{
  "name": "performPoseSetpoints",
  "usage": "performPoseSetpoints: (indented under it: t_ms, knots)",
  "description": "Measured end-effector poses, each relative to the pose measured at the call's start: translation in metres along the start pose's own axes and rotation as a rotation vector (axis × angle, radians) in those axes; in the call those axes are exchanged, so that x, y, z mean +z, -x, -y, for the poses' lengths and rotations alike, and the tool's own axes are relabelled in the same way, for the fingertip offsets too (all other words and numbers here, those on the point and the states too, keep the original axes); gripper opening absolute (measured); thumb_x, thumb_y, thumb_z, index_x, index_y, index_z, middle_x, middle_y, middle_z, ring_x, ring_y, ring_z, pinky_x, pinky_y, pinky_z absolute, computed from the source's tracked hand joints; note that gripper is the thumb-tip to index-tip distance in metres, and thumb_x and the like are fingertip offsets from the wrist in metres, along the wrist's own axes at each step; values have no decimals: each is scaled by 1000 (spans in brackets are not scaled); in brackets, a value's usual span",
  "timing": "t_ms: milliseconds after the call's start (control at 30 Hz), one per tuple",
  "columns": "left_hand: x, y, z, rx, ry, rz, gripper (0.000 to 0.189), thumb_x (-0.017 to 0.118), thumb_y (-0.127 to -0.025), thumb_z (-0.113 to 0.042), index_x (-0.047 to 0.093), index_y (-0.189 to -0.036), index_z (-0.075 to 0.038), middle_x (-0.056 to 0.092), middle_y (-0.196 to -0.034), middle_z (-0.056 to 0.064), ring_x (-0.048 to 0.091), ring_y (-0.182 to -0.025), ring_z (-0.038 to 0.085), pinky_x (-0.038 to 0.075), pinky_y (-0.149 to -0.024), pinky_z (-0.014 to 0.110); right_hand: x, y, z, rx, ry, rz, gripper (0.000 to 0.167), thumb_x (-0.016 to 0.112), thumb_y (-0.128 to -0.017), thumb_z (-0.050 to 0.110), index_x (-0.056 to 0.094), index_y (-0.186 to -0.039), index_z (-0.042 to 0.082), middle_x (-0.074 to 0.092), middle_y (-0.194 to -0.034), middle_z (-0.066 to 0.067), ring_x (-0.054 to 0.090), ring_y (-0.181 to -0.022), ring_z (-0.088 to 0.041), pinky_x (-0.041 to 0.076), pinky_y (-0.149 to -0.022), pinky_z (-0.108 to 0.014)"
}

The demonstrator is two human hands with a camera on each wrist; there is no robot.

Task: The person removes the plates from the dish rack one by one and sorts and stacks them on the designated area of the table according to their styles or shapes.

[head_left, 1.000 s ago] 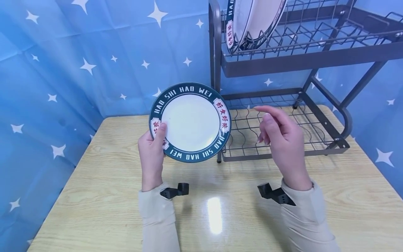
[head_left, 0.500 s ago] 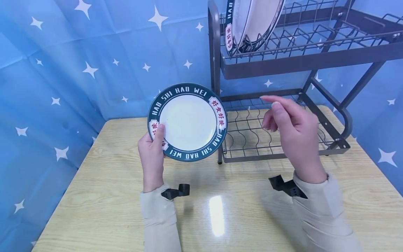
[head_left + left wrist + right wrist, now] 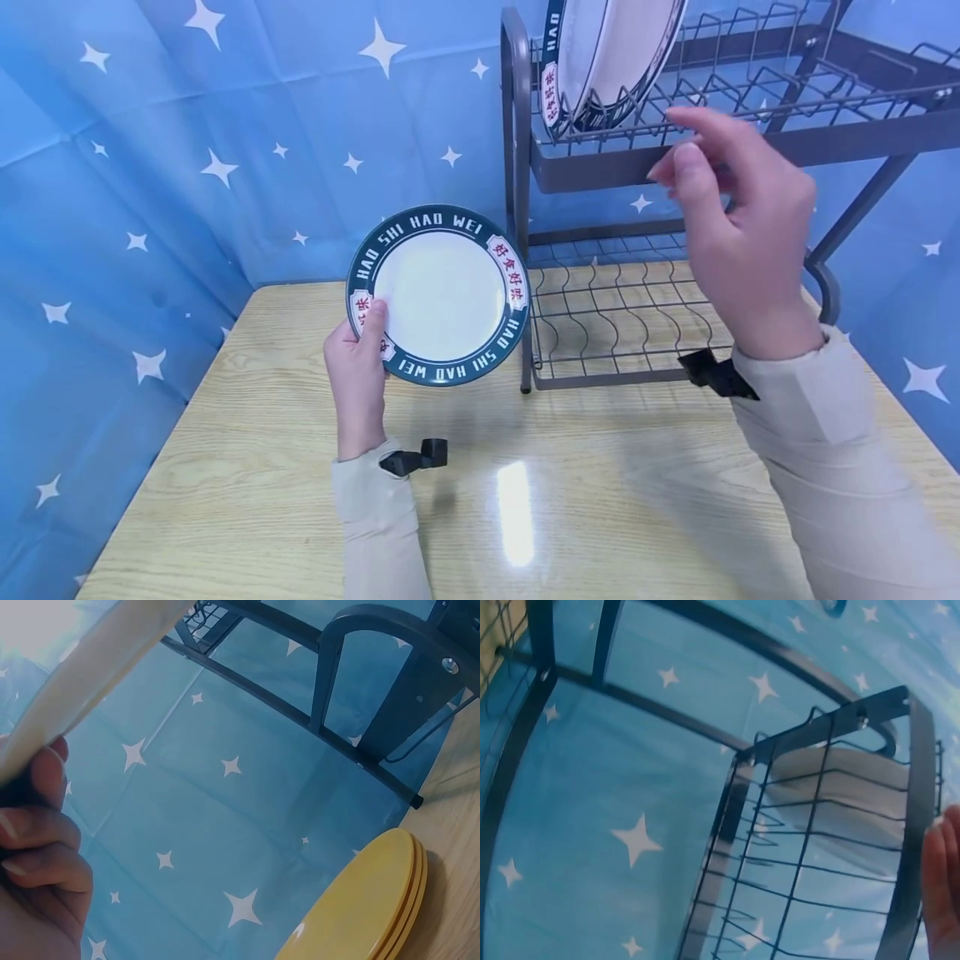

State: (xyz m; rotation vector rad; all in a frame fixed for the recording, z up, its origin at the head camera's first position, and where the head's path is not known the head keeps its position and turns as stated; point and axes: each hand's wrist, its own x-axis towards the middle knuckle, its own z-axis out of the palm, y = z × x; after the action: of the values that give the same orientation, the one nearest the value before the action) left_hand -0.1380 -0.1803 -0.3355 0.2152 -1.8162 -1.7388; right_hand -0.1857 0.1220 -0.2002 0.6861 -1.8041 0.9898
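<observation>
Gripping the plate [image 3: 442, 296] above the table [image 3: 225, 467], your left hand [image 3: 356, 375] has it between the thumb on its face and fingers [image 3: 46, 831] curled behind its left rim. Your right hand [image 3: 742, 225], fingers loosely bent, has risen from the lower shelf [image 3: 622, 377] to before the upper shelf [image 3: 585, 171].

Right grip [image 3: 744, 223] now higher and farther right, near the upper shelf [image 3: 600, 171]

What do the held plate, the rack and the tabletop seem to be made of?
Plate: perhaps glazed ceramic or melamine; smooth white face, crisply printed rim.
Rack: likely dark-coated metal; thin wires, flat bars with screws.
Tabletop: wood or wood-look laminate; pale grain, and a bright reflection suggesting a sealed finish.
</observation>
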Motion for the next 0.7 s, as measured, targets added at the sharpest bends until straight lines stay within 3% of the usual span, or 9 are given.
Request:
performPoseSetpoints:
  t_ms: [233,333,433,600,700]
  knots:
    - [-3,-1,1,-48,-34,-21,38,57,-81,-47,67,-104,-18,68,-89,4,64,-73,20,47,-51,20,3,-20,-6,-55,108,-67,31,46,-88,21,59,-116,22,65,-88,-9,56,-81,-20,39,-77,-21]
    - [-3,-1,2,-65,-43,-29,38,57,-81,-48,67,-103,-19,68,-89,3,63,-68,22,41,-44,18,2,-31,-7,-56,153,-72,34,45,-88,22,55,-120,21,63,-90,-11,52,-81,-21,35,-79,-24]
    - [-4,-2,4,-83,-48,-36,39,57,-80,-49,67,-102,-19,68,-88,3,60,-63,21,37,-41,19,0,-44,-10,-40,220,-34,37,44,-90,26,48,-125,20,60,-89,-6,48,-80,-12,33,-82,-22]
    - [-7,-2,2,-132,-89,-39,42,55,-80,-53,67,-101,-18,67,-83,4,50,-49,18,33,-39,21,0,-65,-14,187,266,131,36,43,-90,39,46,-118,17,44,-80,14,39,-70,4,31,-72,-19]
    - [-9,-1,-1,-151,-116,-35,43,53,-82,-52,67,-100,-16,66,-80,4,44,-44,15,32,-38,21,1,-75,-10,321,321,267,44,41,-88,44,43,-119,13,43,-80,8,37,-70,0,32,-69,-21]
